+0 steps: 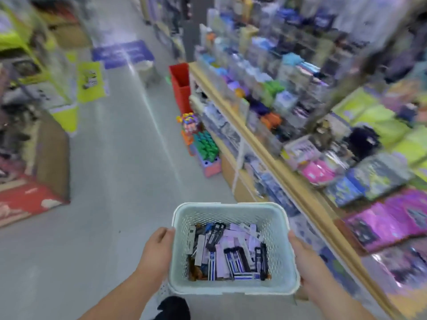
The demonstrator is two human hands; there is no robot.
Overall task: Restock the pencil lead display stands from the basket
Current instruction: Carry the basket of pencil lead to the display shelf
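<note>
A pale green perforated plastic basket (pixel 231 207) is carried in front of me over the aisle floor. It holds several packets of pencil leads (pixel 231 252), white, purple and black, lying in a loose heap. My left hand (pixel 156 252) grips the basket's left wall, fingers curled under the rim. Gripping the right wall is my right hand (pixel 305 262). The view is blurred by motion, and I cannot pick out any pencil lead display stand.
A long wooden-edged shelf unit (pixel 272 158) full of stationery runs along the right. A red bin (pixel 181 86) and boxes of coloured items (pixel 205 146) stand on the floor beside it. Cardboard displays (pixel 50 153) line the left; grey aisle floor (pixel 120 158) lies between.
</note>
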